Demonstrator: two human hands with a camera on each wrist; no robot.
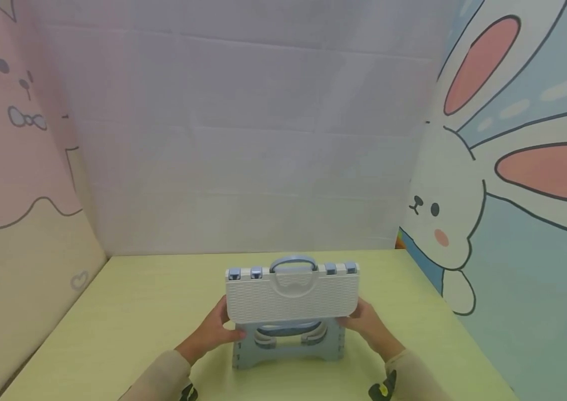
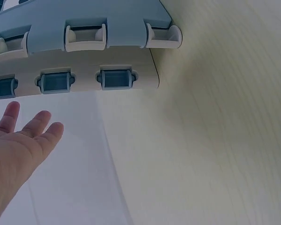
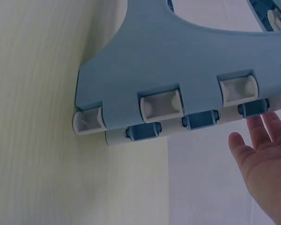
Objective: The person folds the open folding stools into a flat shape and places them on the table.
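Note:
A plastic folding step stool stands partly folded on the table. Its white woven-pattern top [image 1: 291, 298], with blue hinges and a blue carry handle [image 1: 293, 260], is tipped up to face me. Below it shows a blue leg panel [image 1: 288, 353] with an oval cut-out. My left hand [image 1: 215, 328] holds the left end, thumb on the blue panel's front; its outer fingers [image 2: 35, 124] stay straight and spread behind. Around the right end my right hand [image 1: 366, 323] grips the stool, partly hidden by the white top. Its outer fingers [image 3: 257, 133] are extended beside the hinge edge.
A pale yellow table [image 1: 153, 301] lies under the stool. Behind it hangs a white sheet [image 1: 263, 139]. Cartoon-printed panels stand on both sides, with a rabbit [image 1: 454, 217] on the right.

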